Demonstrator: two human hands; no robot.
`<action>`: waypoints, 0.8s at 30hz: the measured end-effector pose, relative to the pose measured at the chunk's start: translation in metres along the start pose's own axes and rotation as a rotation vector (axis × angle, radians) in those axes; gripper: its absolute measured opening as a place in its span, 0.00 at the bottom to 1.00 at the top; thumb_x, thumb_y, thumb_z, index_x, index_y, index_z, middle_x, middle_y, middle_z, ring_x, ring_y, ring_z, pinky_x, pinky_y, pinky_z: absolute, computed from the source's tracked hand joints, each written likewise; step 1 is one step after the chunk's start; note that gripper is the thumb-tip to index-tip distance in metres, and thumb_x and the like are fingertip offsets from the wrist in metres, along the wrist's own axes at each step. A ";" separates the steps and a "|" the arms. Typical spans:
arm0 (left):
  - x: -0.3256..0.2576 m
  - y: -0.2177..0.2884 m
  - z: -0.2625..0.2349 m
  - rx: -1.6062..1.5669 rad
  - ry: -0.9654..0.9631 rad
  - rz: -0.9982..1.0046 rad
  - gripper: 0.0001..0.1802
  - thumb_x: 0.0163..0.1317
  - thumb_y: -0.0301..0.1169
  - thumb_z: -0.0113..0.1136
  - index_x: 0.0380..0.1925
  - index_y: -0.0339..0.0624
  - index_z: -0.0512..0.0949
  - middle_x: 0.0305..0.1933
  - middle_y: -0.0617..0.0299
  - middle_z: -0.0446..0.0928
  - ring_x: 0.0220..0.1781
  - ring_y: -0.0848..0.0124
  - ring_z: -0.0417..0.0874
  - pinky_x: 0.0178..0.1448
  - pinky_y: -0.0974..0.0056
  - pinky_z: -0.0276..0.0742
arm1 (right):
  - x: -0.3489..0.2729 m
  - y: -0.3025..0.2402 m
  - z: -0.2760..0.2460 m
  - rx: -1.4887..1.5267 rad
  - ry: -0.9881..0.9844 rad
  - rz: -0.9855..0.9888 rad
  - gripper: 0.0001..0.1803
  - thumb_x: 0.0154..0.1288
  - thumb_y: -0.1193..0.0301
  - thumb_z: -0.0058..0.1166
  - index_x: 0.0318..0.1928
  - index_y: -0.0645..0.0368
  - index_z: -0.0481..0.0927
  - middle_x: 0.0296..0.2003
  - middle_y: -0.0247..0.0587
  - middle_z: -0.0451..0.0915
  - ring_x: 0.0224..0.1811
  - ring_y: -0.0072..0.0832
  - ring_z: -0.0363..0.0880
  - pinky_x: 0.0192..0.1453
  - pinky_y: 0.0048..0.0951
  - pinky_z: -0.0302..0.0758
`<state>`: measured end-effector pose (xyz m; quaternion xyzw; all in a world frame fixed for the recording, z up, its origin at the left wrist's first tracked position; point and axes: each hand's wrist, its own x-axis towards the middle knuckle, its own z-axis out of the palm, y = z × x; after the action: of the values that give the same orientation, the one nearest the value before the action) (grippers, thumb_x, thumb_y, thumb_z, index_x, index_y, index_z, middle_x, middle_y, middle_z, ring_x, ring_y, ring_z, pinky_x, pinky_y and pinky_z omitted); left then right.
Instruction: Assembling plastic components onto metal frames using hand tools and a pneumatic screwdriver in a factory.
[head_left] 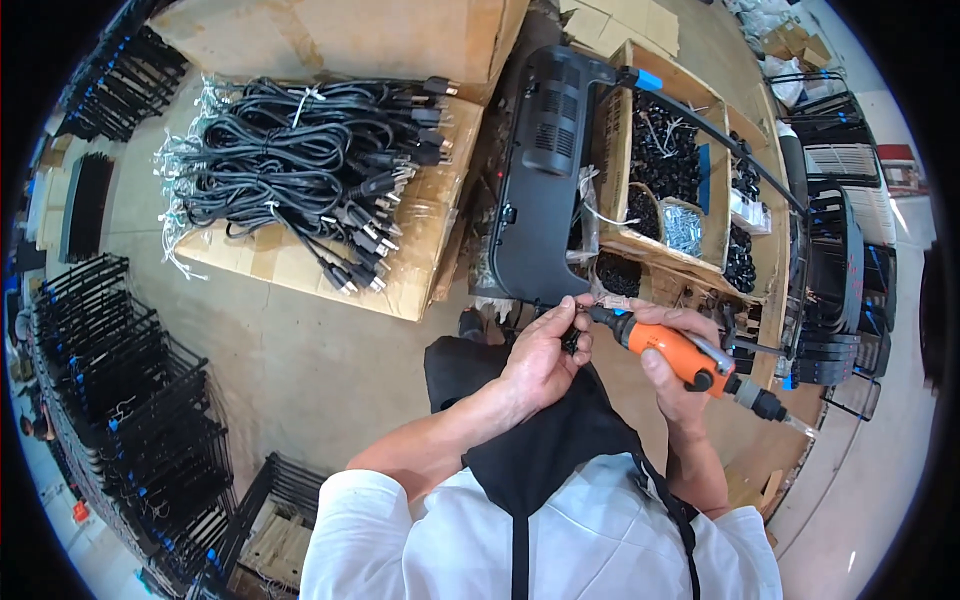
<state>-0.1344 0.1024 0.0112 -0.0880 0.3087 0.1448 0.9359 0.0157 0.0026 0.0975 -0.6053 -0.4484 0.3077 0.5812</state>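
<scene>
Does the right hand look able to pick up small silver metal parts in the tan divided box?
Probably not: the right hand grips an orange cylindrical driver, though the silver parts lie uncovered.

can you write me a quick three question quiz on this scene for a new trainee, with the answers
1. Which hand grips the orange and black cylindrical power tool?
2. True or false: the bundled black cables lie directly on the floor.
3. Fill the gap: in the picture, the brown divided wooden tray is to the ___ of the curved black plastic panel.

Key:
1. The right hand.
2. False; they lie on brown cardboard.
3. Right.
</scene>
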 end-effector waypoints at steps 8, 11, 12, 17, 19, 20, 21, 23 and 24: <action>-0.003 -0.002 -0.058 -0.042 0.131 -0.079 0.16 0.84 0.43 0.49 0.54 0.44 0.79 0.33 0.70 0.72 0.32 0.74 0.72 0.37 0.68 0.68 | -0.015 0.016 0.032 -0.119 -0.198 0.020 0.22 0.62 0.79 0.70 0.56 0.64 0.78 0.52 0.57 0.86 0.62 0.52 0.84 0.70 0.53 0.78; -0.001 0.002 -0.048 0.003 0.136 -0.071 0.16 0.83 0.44 0.51 0.52 0.45 0.79 0.33 0.71 0.73 0.33 0.75 0.72 0.37 0.68 0.67 | -0.020 0.003 0.023 -0.111 -0.142 -0.005 0.24 0.62 0.80 0.69 0.58 0.63 0.76 0.53 0.56 0.86 0.62 0.52 0.84 0.70 0.54 0.78; 0.000 0.005 -0.047 0.097 0.106 -0.058 0.15 0.83 0.44 0.52 0.51 0.46 0.79 0.33 0.71 0.72 0.32 0.76 0.72 0.36 0.68 0.67 | -0.022 0.002 0.016 -0.101 -0.116 0.021 0.25 0.62 0.80 0.69 0.58 0.62 0.75 0.53 0.56 0.86 0.63 0.52 0.84 0.70 0.54 0.78; 0.016 0.021 -0.029 0.289 0.015 -0.061 0.16 0.82 0.45 0.54 0.48 0.44 0.79 0.29 0.72 0.70 0.27 0.77 0.69 0.32 0.69 0.63 | -0.018 -0.012 -0.009 -0.064 0.097 0.060 0.24 0.64 0.78 0.67 0.59 0.60 0.73 0.52 0.54 0.85 0.61 0.48 0.84 0.71 0.55 0.77; 0.027 0.026 -0.009 0.311 0.009 -0.050 0.15 0.82 0.45 0.54 0.47 0.45 0.80 0.29 0.72 0.70 0.28 0.77 0.69 0.32 0.69 0.62 | -0.012 -0.020 -0.025 -0.077 0.147 0.045 0.24 0.65 0.78 0.66 0.59 0.60 0.73 0.52 0.53 0.84 0.61 0.47 0.83 0.72 0.56 0.76; 0.035 0.029 0.001 0.311 0.010 -0.038 0.15 0.82 0.44 0.55 0.47 0.45 0.80 0.29 0.73 0.70 0.29 0.77 0.68 0.33 0.69 0.62 | -0.008 -0.021 -0.034 -0.053 0.190 0.045 0.24 0.65 0.78 0.66 0.59 0.60 0.73 0.53 0.53 0.84 0.61 0.48 0.83 0.72 0.56 0.75; 0.042 0.032 0.012 0.327 0.010 -0.034 0.15 0.82 0.44 0.55 0.47 0.45 0.80 0.29 0.73 0.70 0.29 0.77 0.68 0.33 0.69 0.62 | -0.003 -0.022 -0.042 -0.025 0.233 0.046 0.24 0.65 0.78 0.66 0.59 0.60 0.73 0.54 0.54 0.83 0.62 0.48 0.82 0.72 0.57 0.75; 0.062 0.034 0.033 0.275 -0.030 -0.047 0.13 0.81 0.41 0.55 0.49 0.43 0.81 0.30 0.72 0.71 0.30 0.77 0.70 0.34 0.69 0.63 | 0.014 -0.020 -0.057 -0.058 0.241 0.024 0.24 0.65 0.78 0.65 0.60 0.60 0.72 0.54 0.54 0.83 0.62 0.49 0.83 0.73 0.58 0.75; 0.072 0.034 0.045 0.254 -0.038 -0.031 0.13 0.81 0.39 0.56 0.50 0.42 0.81 0.32 0.72 0.73 0.31 0.76 0.71 0.34 0.69 0.64 | 0.026 -0.017 -0.062 -0.048 0.251 -0.007 0.24 0.65 0.78 0.65 0.60 0.60 0.72 0.54 0.54 0.83 0.62 0.49 0.83 0.73 0.58 0.75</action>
<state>-0.0655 0.1615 0.0006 0.0292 0.3056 0.0918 0.9473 0.0786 -0.0015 0.1265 -0.6512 -0.3817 0.2167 0.6192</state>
